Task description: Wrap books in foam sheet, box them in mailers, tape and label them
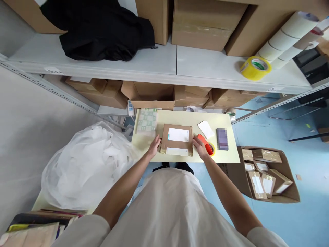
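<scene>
A flat brown cardboard box [180, 146] with two white labels and clear tape at its corners lies on the pale yellow table [144, 145]. My left hand [154, 145] grips its left edge, fingers curled at the side. Against the right edge, my right hand [199, 144] holds the box in the same way. Just beyond the right hand lies an orange tape dispenser [208, 148] with a yellow roll, partly covered by that hand. White paper slips [205, 129] and a blurred purple item [222, 139] lie to the right. A green-and-white patterned packet [147, 120] sits at the back left.
A large carton [290, 175] holding several small boxes stands on the floor at right. White wrapping [87, 164] bulges at left. Above the table's far edge runs a grey shelf [164, 61] with cartons, black cloth [102, 31] and yellow tape [255, 68].
</scene>
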The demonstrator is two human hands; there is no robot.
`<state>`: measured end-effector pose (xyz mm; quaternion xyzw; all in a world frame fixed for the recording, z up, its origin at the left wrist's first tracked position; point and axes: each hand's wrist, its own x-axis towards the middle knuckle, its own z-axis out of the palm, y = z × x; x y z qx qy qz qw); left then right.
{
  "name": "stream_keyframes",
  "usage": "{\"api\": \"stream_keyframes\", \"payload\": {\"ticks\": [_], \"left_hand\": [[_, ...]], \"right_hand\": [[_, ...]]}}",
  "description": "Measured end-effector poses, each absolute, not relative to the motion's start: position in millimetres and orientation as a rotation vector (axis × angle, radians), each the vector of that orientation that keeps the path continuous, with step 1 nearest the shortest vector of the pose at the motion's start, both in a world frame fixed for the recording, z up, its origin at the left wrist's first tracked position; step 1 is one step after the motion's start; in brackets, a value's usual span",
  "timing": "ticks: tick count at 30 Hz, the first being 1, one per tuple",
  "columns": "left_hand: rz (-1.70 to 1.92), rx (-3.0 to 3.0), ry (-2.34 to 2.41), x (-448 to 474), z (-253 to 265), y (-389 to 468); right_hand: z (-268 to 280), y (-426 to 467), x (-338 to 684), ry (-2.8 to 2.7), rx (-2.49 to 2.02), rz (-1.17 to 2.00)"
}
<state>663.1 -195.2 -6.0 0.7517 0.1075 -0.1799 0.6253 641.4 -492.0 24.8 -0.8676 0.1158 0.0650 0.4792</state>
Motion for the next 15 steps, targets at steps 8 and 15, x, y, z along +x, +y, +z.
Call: {"api": "stream_keyframes", "payload": {"ticks": [8,15], "left_hand": [[-0.405,2.073,-0.021,608.0,-31.0,-166.4],[-0.291,2.045,0.063,622.1,-13.3,-212.7]], "right_hand": [[-10.4,-498.8,570.0,0.15,-2.23,0.242],[-18.7,-477.5,593.3,0.099,-2.235,0.274]]}}
